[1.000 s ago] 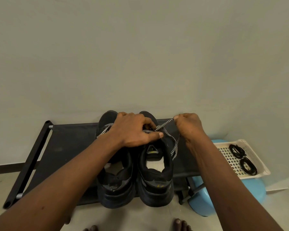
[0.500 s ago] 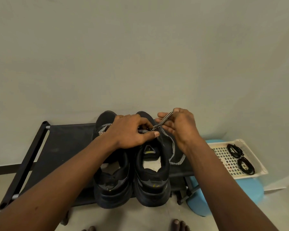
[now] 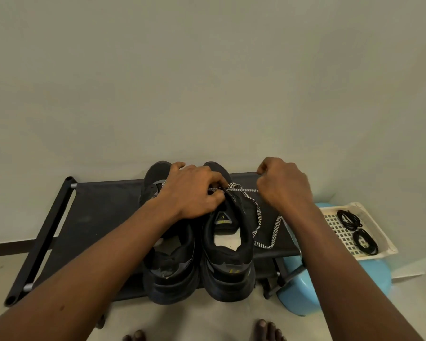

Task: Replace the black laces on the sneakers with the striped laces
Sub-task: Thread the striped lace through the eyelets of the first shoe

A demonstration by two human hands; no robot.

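Observation:
Two black sneakers stand side by side on a black rack, heels toward me: the left sneaker (image 3: 169, 271) and the right sneaker (image 3: 228, 264). A black-and-white striped lace (image 3: 257, 217) runs from the right sneaker's eyelets and loops down over the rack beside it. My left hand (image 3: 194, 190) pinches the lace at the right sneaker's tongue. My right hand (image 3: 283, 185) is curled around the lace's other stretch, held to the right of the shoe. Two coiled black laces (image 3: 354, 228) lie in a tray at the right.
The black fabric rack (image 3: 103, 217) stands against a plain wall. A cream perforated tray (image 3: 340, 232) sits on a light blue stool (image 3: 305, 296) at the right. My bare toes (image 3: 266, 331) show at the bottom edge on the floor.
My right hand moved from close beside my left hand out to the right, drawing the striped lace taut. The hanging loop now lies lower on the rack. My left hand stayed on the shoe.

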